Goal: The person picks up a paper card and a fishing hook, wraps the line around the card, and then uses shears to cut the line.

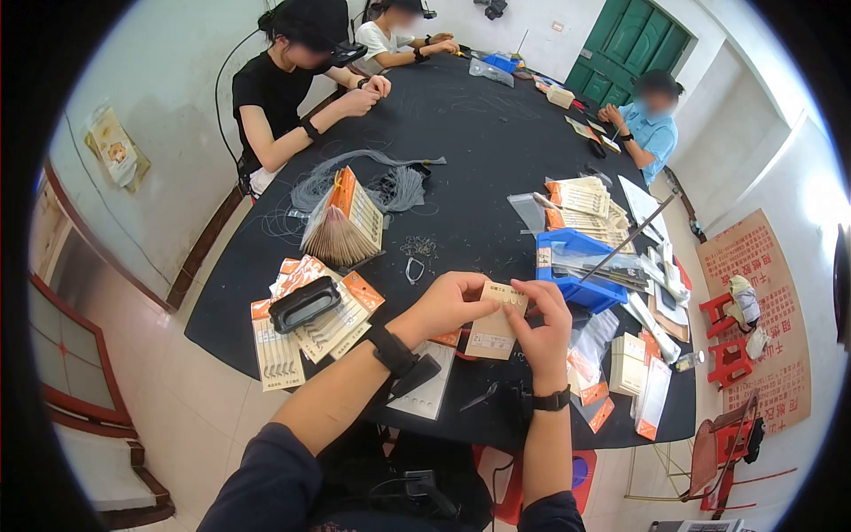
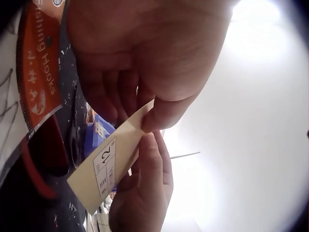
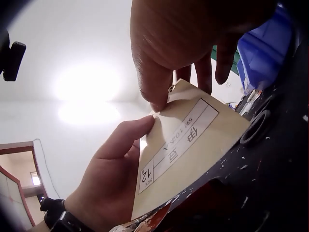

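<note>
The black-topped table (image 1: 461,177) filled the middle of the head view. Right of centre, an open blue bin (image 1: 574,289) held flat packets (image 1: 603,268), with a thin rod (image 1: 628,235) slanting up over it. Left of centre stood a fanned bundle of packs (image 1: 344,226). At lower centre, the left hand (image 1: 446,306) and right hand (image 1: 545,324) each had a pinching grip, thumbs and fingers on a cream card (image 1: 493,335) raised between them. At lower left, a black oval tray (image 1: 306,304) lay on hook packs (image 1: 277,355); its contents were unclear. Small metal bits (image 1: 418,246) lay scattered near centre.
</note>
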